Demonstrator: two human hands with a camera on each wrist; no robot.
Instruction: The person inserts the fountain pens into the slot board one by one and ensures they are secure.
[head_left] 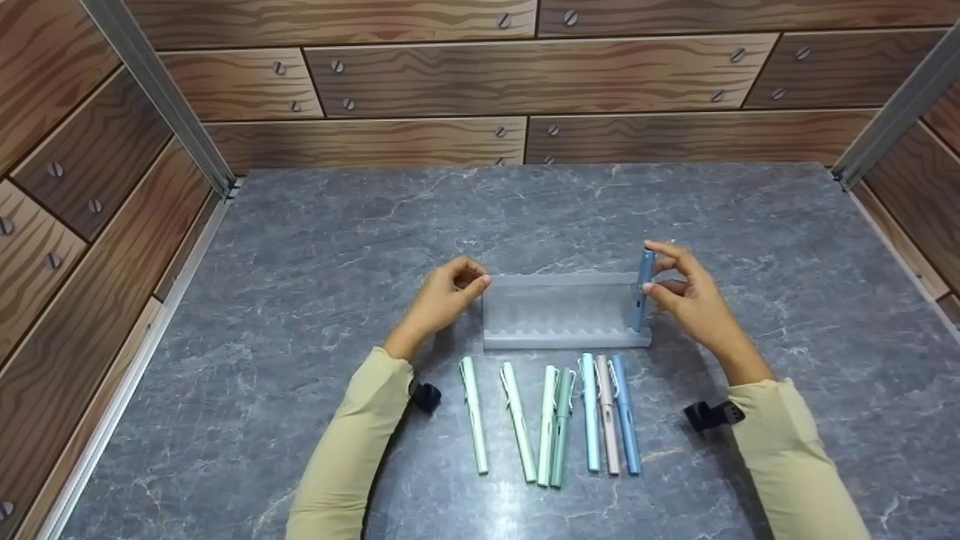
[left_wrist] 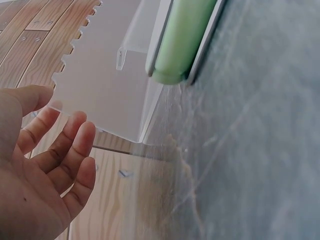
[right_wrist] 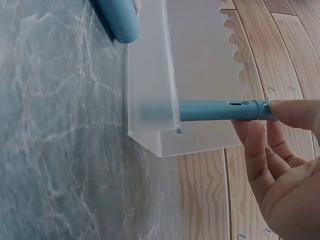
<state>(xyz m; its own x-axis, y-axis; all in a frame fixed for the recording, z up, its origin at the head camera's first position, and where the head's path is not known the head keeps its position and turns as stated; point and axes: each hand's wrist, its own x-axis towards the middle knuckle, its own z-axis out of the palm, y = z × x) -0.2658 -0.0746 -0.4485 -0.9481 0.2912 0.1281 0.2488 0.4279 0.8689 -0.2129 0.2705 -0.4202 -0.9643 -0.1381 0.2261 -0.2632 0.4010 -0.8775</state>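
Observation:
A frosted pen stand [head_left: 559, 307] with a notched top edge and a front ledge stands on the table. My left hand [head_left: 448, 296] pinches its upper left corner between thumb and forefinger; the other fingers [left_wrist: 75, 150] are loosely bent. At the stand's right end, my right hand [head_left: 690, 300] grips the upper part of a blue pen [head_left: 642, 300]. That pen is nearly upright, its lower end behind the front ledge [right_wrist: 152, 75], showing blurred through the frosted plastic in the right wrist view.
In front of the stand lie several capped pens: light green pens [head_left: 474, 416] on the left, a darker green pen [head_left: 561, 435], a turquoise pen [head_left: 590, 420], a greyish-brown pen [head_left: 607, 420] and another blue pen [head_left: 627, 420]. Wood-patterned walls [head_left: 420, 75] surround the grey marbled table [head_left: 315, 240].

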